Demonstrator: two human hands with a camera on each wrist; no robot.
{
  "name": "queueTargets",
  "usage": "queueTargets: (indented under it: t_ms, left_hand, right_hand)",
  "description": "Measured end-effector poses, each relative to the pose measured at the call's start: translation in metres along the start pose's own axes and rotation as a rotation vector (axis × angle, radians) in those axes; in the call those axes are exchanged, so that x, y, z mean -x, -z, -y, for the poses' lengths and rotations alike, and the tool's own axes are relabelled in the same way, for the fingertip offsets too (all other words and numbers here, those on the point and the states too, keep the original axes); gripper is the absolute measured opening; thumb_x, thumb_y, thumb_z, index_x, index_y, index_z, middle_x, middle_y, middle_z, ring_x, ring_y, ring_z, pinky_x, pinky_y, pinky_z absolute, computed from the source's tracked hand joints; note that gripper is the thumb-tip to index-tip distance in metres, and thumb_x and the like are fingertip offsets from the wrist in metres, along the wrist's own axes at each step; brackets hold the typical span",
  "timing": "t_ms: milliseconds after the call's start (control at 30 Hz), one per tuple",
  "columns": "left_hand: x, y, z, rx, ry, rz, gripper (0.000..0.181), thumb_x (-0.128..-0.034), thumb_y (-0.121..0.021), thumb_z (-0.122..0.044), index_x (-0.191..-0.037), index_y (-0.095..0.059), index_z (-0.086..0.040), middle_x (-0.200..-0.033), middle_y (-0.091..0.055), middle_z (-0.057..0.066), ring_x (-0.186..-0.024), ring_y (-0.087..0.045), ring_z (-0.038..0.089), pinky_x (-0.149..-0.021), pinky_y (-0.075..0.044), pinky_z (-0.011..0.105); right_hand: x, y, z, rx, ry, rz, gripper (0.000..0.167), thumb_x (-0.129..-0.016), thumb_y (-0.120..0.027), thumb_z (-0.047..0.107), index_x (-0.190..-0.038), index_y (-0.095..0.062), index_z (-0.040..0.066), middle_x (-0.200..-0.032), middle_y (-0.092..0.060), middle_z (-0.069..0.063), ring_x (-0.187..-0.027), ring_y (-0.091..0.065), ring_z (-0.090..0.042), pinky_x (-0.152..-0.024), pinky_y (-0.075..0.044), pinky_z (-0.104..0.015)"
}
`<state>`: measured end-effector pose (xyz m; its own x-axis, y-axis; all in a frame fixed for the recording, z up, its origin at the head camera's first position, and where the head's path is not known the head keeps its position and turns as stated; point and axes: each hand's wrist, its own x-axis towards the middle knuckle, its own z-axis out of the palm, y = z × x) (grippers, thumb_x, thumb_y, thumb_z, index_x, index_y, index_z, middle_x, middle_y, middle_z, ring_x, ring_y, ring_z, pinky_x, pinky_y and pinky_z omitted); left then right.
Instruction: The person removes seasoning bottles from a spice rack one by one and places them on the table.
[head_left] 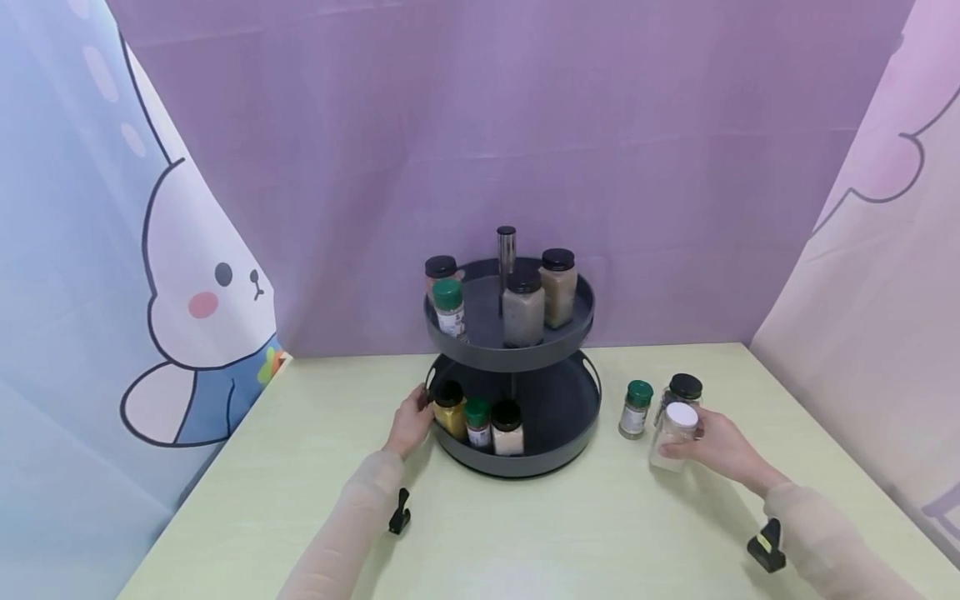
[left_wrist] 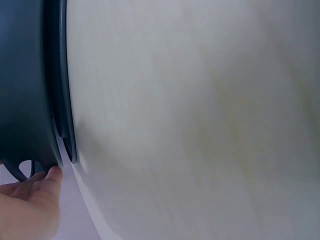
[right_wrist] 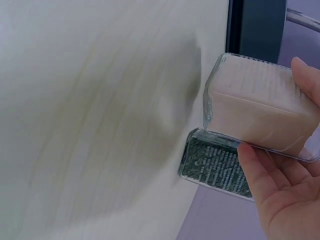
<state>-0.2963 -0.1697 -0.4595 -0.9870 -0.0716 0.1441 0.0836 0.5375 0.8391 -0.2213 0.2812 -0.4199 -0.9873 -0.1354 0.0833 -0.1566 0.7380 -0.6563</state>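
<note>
With my right hand (head_left: 718,448) I pinch the square, white-capped glass jar (head_left: 672,442) between thumb and fingers, three o'clock of the round, smooth lower tray (head_left: 551,464). My left hand (head_left: 409,425) seems to grip that tray at nine o'clock, fingertips partly hidden. I'd hold the flat-sided glass upright, clear of the black-lidded jar (head_left: 686,387) at twelve.

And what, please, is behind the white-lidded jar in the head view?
A black-lidded jar; the white-lidded jar and right hand cover most of its lower part.
</note>
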Motion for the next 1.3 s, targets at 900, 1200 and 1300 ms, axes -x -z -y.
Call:
queueTargets:
  t_ms: [900,1200,1300]
  left_hand:
    - [0.002,0.003,-0.003,0.007,0.000,-0.002,0.052,-0.0919,-0.046,-0.012,-0.137,-0.032,0.009,-0.130,-0.048,0.028,-0.122,-0.046,0.036,-0.104,-0.037,0.043]
    - [0.000,0.002,0.000,-0.010,-0.002,0.000,0.052,-0.0909,-0.046,-0.011,-0.137,-0.033,0.008,-0.129,-0.049,0.027,-0.121,-0.047,0.036,-0.103,-0.038,0.043]
    - [0.001,0.002,-0.001,0.008,-0.001,0.011,0.052,-0.0911,-0.046,-0.011,-0.138,-0.032,0.009,-0.130,-0.048,0.027,-0.122,-0.046,0.035,-0.103,-0.038,0.042]
  right_hand:
    - [0.001,-0.004,-0.009,0.002,-0.025,0.030,0.073,-0.070,-0.077,0.032,-0.120,-0.047,-0.013,-0.109,-0.060,-0.028,-0.099,-0.058,-0.038,-0.079,-0.051,-0.048]
    - [0.004,-0.005,-0.012,-0.031,-0.024,0.053,0.080,-0.074,-0.074,0.034,-0.127,-0.039,-0.015,-0.119,-0.051,-0.035,-0.108,-0.050,-0.050,-0.085,-0.048,-0.055]
    - [0.004,-0.006,-0.014,-0.038,-0.027,0.063,0.081,-0.075,-0.073,0.033,-0.128,-0.037,-0.016,-0.120,-0.050,-0.036,-0.109,-0.049,-0.050,-0.085,-0.047,-0.055]
